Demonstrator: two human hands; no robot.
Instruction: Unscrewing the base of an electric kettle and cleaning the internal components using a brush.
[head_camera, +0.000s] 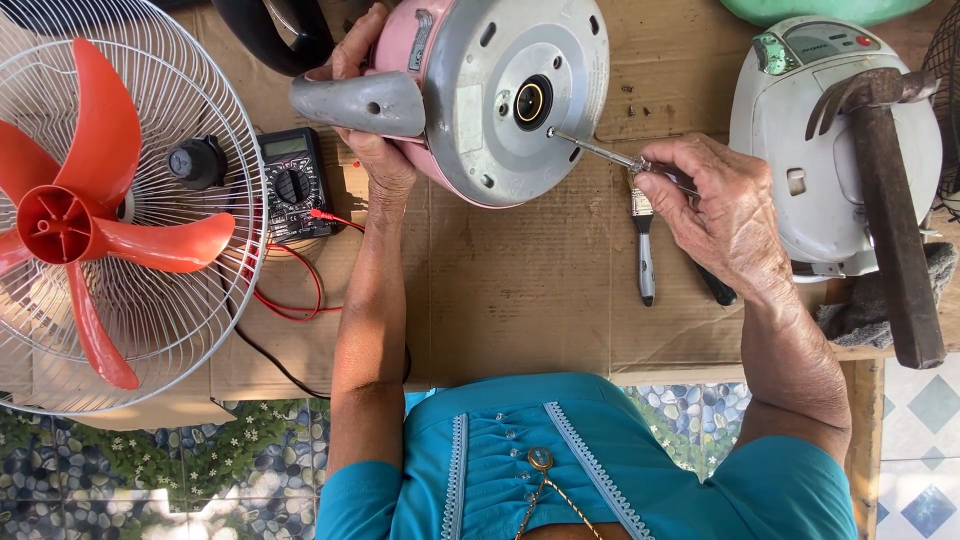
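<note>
Sideways, screwdriver (608, 153) tip toward kettle (490, 95) base.

The kettle (470, 90) is pink with a grey base and grey handle. Left of the kettle, the fan (95, 200) has red blades behind a white wire grille, and the meter (292, 185) is black with red leads. Right of the kettle, the cooker (820, 140) is white. Below the kettle, the cardboard (520, 290) is brown, the shirt (560, 460) teal, and the floor (150, 470) has a pebble-and-flower pattern.

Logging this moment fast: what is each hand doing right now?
Left hand: closed on the pink kettle, tipped on its side.
Right hand: closed on a screwdriver, tip at the kettle's base.
</note>
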